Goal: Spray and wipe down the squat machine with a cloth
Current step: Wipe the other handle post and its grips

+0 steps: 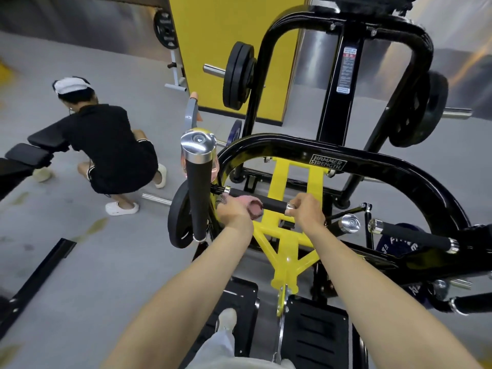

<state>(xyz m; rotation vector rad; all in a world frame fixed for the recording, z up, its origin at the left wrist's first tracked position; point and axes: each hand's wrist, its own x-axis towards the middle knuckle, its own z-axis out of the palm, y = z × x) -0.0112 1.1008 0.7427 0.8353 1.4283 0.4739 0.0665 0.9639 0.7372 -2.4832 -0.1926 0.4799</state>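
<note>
The squat machine (346,161) fills the middle and right, with a black tube frame and a yellow inner frame (286,235). A short black-gripped handle (271,205) runs across in front of me. My left hand (234,213) presses a pink cloth (253,207) around the left part of that handle. At the handle's chrome right end, my right hand (308,211) is closed around it. A spray bottle (192,113) with a grey head sits behind the upright black handle (198,182) at left; its body is mostly hidden.
A person in black crouches on the grey floor (80,275) at left beside a black bench (24,161). Weight plates (238,75) hang on both sides of the machine. A yellow pillar (234,49) stands behind. My foot (226,319) rests on the black footplate (314,334).
</note>
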